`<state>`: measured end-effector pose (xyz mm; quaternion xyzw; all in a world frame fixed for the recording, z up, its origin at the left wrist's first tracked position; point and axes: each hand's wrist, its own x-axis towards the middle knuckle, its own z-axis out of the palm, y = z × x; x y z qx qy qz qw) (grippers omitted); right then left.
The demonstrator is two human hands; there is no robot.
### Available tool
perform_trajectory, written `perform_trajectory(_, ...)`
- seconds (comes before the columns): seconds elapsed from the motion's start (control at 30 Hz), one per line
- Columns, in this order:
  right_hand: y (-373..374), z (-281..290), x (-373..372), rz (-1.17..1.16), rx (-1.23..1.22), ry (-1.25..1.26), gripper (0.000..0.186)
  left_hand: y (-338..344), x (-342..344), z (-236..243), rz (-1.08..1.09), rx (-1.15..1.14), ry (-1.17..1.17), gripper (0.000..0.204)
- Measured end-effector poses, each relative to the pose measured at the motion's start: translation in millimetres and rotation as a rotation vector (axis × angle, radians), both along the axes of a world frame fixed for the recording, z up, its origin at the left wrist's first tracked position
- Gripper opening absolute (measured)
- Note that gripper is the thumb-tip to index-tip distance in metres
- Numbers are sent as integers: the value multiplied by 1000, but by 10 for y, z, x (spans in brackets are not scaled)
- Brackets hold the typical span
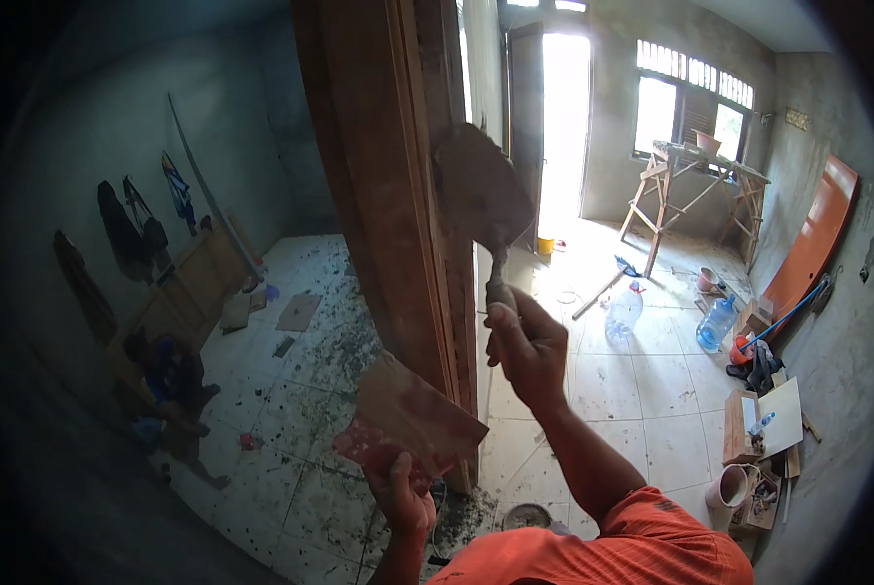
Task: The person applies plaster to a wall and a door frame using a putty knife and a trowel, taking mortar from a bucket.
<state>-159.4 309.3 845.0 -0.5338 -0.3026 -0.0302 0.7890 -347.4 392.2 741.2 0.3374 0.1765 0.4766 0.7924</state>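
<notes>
My right hand point(529, 343) is closed around the handle of a trowel point(485, 185). Its broad, grey-smeared blade points upward beside the brown wooden door frame point(373, 166); whether it touches the frame or the wall edge behind, I cannot tell. Lower and to the left, my left hand point(401, 495) grips a flat reddish rectangular board point(456, 427) by its near edge. A layer of grey-brown paste point(390, 390) covers part of the board's upper face. The board is held close to the lower part of the frame.
A person point(169, 385) sits low at the left, near clothes point(125, 229) hanging on the wall. Debris litters the tiled floor point(305, 507). Rightward are a wooden trestle point(661, 190), water jugs point(717, 324), an orange panel point(817, 234) and a bucket point(727, 487). A round container point(526, 517) stands near me.
</notes>
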Motion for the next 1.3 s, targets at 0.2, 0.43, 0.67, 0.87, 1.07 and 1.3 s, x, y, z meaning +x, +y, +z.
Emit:
perform_trajectory(0.2,99,-61,-28,-122,-39,-42,42,181,-205,-148,-90,12,109,45)
perform_trajectory(0.43,-123,-278,-211,-272,12,57,40,298,-372,-189,-101,34,65,44)
perform_trajectory(0.67,52,-89,-218,-213,27,37,39,411,-371,-286,-73,-10,48,41)
perform_trajectory(0.87,245,-60,-81,-345,-85,-73,37,359,-334,-215,-133,8,10,46)
perform_trajectory(1.07,137,-189,-238,-255,-73,11,43,197,-459,-323,-20,-22,156,47)
perform_trajectory(1.3,-254,-590,-59,-256,-15,51,41,48,-336,-345,173,39,119,46)
